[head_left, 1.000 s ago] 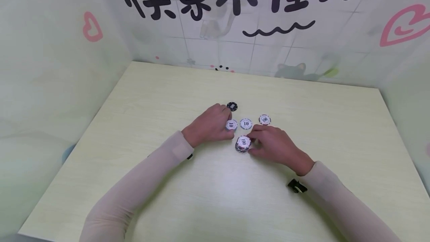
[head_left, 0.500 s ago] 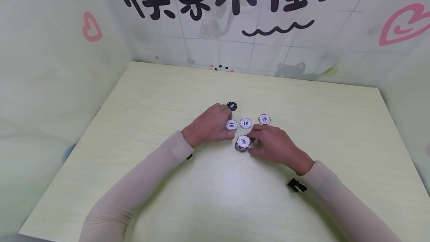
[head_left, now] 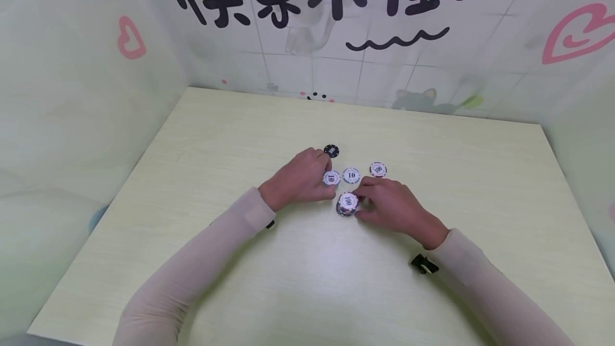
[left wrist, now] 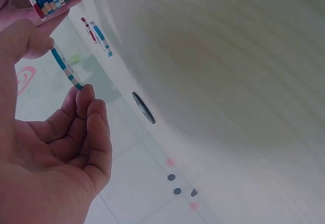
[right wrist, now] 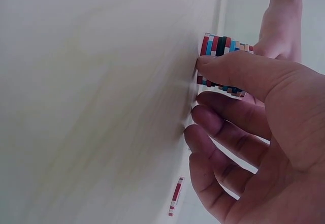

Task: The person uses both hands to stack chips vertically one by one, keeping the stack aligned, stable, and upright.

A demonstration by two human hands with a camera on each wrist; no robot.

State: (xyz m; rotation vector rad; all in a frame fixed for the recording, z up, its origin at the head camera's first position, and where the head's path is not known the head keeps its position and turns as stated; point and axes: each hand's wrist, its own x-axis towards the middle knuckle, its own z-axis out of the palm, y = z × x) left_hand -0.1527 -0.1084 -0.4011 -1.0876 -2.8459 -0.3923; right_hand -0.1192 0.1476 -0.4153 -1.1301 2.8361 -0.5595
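Note:
My left hand [head_left: 301,179] pinches a white and blue poker chip [head_left: 331,178] marked 10 between thumb and fingertips; in the left wrist view this chip [left wrist: 67,67] is held tilted above the table. Just in front of it stands an upright stack of mixed-colour poker chips [head_left: 347,203] with a white 100 chip on top. My right hand [head_left: 391,204] holds that stack from the right, thumb and index finger against its edge. In the right wrist view the stack's [right wrist: 222,45] red, blue, black and tan edges show, partly covered by the thumb.
A second chip marked 10 [head_left: 352,175] lies flat behind the stack. To its right lies a red and white 100 chip [head_left: 378,170], and a black 100 chip [head_left: 331,151] lies beyond the left hand. Printed wall panels [head_left: 312,76] border the pale table [head_left: 307,292].

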